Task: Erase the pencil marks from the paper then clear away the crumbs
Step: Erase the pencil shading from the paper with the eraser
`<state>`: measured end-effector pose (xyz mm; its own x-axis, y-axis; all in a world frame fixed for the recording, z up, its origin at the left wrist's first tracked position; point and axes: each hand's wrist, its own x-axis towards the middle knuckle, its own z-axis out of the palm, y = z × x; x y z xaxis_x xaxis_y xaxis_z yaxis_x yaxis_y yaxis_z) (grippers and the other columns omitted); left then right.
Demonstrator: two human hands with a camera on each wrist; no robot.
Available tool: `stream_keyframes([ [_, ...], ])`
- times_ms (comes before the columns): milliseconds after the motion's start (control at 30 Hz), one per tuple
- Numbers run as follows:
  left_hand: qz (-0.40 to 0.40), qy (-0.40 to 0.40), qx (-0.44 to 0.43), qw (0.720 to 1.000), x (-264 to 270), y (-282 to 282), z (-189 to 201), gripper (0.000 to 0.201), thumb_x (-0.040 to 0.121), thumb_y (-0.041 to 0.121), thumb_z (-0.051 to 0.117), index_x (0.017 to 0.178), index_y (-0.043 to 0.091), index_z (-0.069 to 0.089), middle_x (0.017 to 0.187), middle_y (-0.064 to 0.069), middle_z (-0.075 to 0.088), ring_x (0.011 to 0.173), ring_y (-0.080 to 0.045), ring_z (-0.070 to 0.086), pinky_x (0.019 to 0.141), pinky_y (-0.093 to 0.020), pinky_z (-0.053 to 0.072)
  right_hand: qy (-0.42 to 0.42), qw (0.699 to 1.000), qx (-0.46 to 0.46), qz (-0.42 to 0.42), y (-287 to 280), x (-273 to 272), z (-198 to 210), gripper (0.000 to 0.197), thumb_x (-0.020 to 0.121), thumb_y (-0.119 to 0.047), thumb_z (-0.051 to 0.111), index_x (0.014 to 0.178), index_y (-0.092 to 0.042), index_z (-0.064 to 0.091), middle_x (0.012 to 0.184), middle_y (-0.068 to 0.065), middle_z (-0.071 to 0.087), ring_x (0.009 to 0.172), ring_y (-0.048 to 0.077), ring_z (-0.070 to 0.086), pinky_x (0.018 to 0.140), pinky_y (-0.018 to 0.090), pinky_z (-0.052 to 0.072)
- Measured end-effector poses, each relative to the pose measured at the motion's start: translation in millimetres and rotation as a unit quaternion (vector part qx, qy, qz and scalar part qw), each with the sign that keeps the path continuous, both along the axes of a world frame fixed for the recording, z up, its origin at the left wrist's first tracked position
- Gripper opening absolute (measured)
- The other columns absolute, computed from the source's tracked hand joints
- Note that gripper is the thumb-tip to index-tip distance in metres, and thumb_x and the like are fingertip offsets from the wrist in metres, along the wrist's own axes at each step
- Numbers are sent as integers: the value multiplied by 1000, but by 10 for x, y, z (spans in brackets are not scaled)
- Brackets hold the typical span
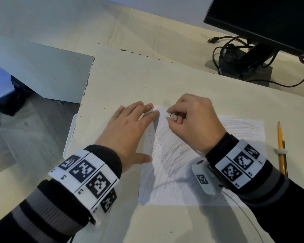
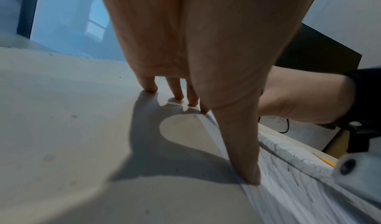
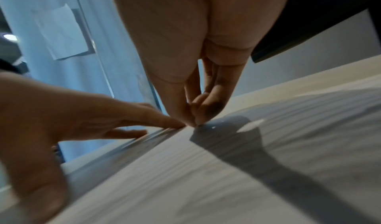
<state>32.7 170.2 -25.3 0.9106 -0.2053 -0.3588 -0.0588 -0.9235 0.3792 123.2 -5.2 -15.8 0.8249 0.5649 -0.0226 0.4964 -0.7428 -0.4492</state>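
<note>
Both forearms come in from the near edge in dark sleeves, each wrist wrapped in a white band printed with black square codes. On the cream table lies the paper, its surface covered in grey pencil marks; its near right part is hidden under the right forearm.

At the sheet's far left corner the right hand pinches a small white eraser between thumb and curled fingers. Only the eraser's left end shows; the rest is covered by the fingers, and in the right wrist view it is hard to make out at all behind the fingertips pressed to the paper. Just left of it, the left hand lies flat with fingers straight and spread, holding nothing, index tip and thumb pressing on the paper's left edge and the other fingers on the table. Tiny dark specks dot the table along that edge.

Right of the sheet, apart from it, lies a yellow pencil. At the far right stands a black monitor, cut off by the frame, with cables around its base.
</note>
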Motion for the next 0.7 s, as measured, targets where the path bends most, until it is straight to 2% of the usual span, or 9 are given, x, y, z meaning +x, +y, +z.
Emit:
stream_keyframes([
  [67,-2,-3,0,1000,2,-3,-5,114,75,64,71,156,32,-2,162,12,-2,150,-13,-5,124,-40,6,13,1000,5,24,3,-43,-2,10,79,-12,73,88,-14,79,81,-2,64,67,9,58,66,27,53],
  [133,1,-2,-2,1000,4,-4,-4,113,75,64,71,156,32,-1,162,12,-2,150,-12,-6,124,-39,5,9,1000,7,-10,-50,47,-12,8,79,-16,75,86,-16,79,79,-5,64,65,5,57,65,19,51],
  [200,7,3,-3,1000,6,-5,-3,113,75,63,72,156,33,0,162,13,-1,150,-12,-6,124,-39,3,-2,999,13,-40,-91,123,-8,8,78,-14,76,84,-15,79,78,-4,65,64,6,57,65,20,52],
  [333,-5,5,15,1000,26,-28,13,108,75,63,71,155,40,3,161,10,1,149,-16,-3,123,-42,8,34,999,-4,-5,-121,82,40,9,75,-13,75,82,-16,79,75,-5,66,63,5,57,65,19,49],
  [467,-11,10,57,998,78,-99,69,106,75,63,72,153,46,2,158,5,4,147,-21,3,122,-45,14,27,997,-9,-78,-226,247,85,9,76,-18,78,85,-18,79,77,-6,66,65,2,57,64,10,43],
  [600,-12,10,65,998,89,-121,92,107,75,63,73,153,45,2,157,4,7,146,-22,6,122,-44,15,35,999,11,-6,-81,48,17,11,79,-15,74,86,-22,78,77,-8,66,66,4,59,65,17,51],
  [700,-4,14,61,998,79,-109,97,109,74,61,74,153,43,1,158,6,5,146,-20,4,122,-42,13,6,999,6,-52,-147,132,-4,11,79,-14,72,85,-21,79,76,-6,66,66,5,58,66,19,52],
])
